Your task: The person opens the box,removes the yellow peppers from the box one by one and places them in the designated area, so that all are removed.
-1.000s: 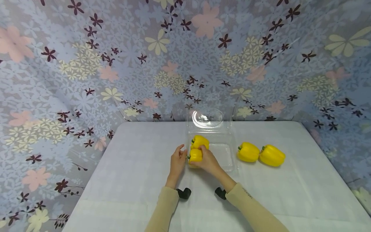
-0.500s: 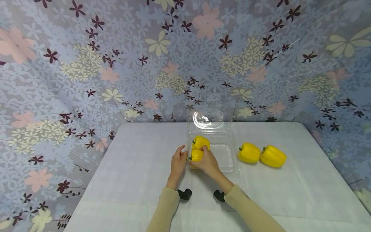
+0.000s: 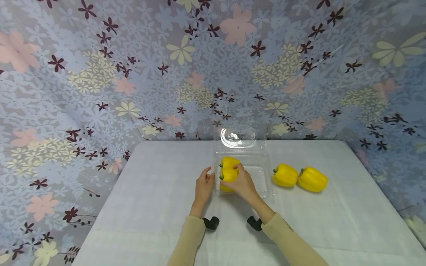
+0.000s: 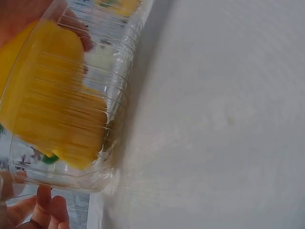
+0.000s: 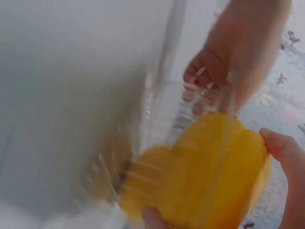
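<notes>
A yellow bell pepper [image 3: 229, 175] sits at the left side of a clear plastic clamshell container [image 3: 258, 181]. My right hand [image 3: 243, 183] holds it, thumb on the near side and fingers on the far side. The right wrist view shows a fingertip and the thumb on opposite sides of this pepper [image 5: 214, 167]. Directly behind it in the container lies another yellow pepper [image 3: 229, 161]. My left hand [image 3: 204, 186] is just outside the container's left wall, fingers loosely bent, holding nothing. In the left wrist view its fingers [image 4: 44, 207] appear beyond the clear wall.
The container's transparent lid [image 3: 237, 137] stands raised at the back, near the floral curtain [image 3: 179, 81]. Two more yellow peppers, one nearer [image 3: 285, 175] and one farther right [image 3: 312, 179], lie on the white tablecloth [image 3: 159, 184] to the container's right.
My right hand and the pepper it holds have shifted slightly to the right and away from me, inside the container. The left hand stays in place by the wall.
</notes>
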Available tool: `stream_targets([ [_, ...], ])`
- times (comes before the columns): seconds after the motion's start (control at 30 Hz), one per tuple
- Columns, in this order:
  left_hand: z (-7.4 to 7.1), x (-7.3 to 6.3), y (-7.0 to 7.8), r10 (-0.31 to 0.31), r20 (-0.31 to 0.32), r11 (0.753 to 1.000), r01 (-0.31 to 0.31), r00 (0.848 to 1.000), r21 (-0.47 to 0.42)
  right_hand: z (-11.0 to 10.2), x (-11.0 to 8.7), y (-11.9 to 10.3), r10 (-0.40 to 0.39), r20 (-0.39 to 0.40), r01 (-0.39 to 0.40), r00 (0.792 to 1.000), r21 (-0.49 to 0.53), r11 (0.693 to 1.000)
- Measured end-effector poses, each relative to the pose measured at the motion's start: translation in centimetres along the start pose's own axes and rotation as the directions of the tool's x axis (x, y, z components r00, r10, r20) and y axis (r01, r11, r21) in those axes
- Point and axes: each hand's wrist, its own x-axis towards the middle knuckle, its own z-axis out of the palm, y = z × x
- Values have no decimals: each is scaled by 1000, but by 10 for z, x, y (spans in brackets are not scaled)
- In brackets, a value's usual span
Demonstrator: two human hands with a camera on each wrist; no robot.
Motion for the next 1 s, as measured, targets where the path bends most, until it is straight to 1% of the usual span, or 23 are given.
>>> stream_targets([
  [0.13,0,1,0,19,-12,1000,-19,1000,-5,-15,-1,-3,26,6,-26,1000,19,999],
  [0.23,0,2,0,12,-6,1000,-12,1000,-12,-30,-3,-1,65,20,-66,998,43,997],
  [0.4,1,1,-1,-17,9,1000,17,1000,-18,-62,-11,10,144,35,-146,989,45,988],
  [0.47,1,1,-2,-21,5,1000,22,1000,-23,-76,-15,17,159,28,-160,987,45,986],
  [0.6,1,1,-6,-30,-12,999,29,999,-22,-103,-28,31,179,6,-179,984,51,982],
  [0.73,1,2,-8,-25,-9,1000,25,1000,-15,-124,-44,45,214,-28,-213,976,40,976],
  [0.87,2,2,-6,-14,-3,1000,14,1000,-23,-139,-59,58,253,-67,-251,965,24,968],
  [1.0,2,0,-4,-22,1,999,22,1000,-29,-148,-71,74,301,-66,-301,951,14,954],
])
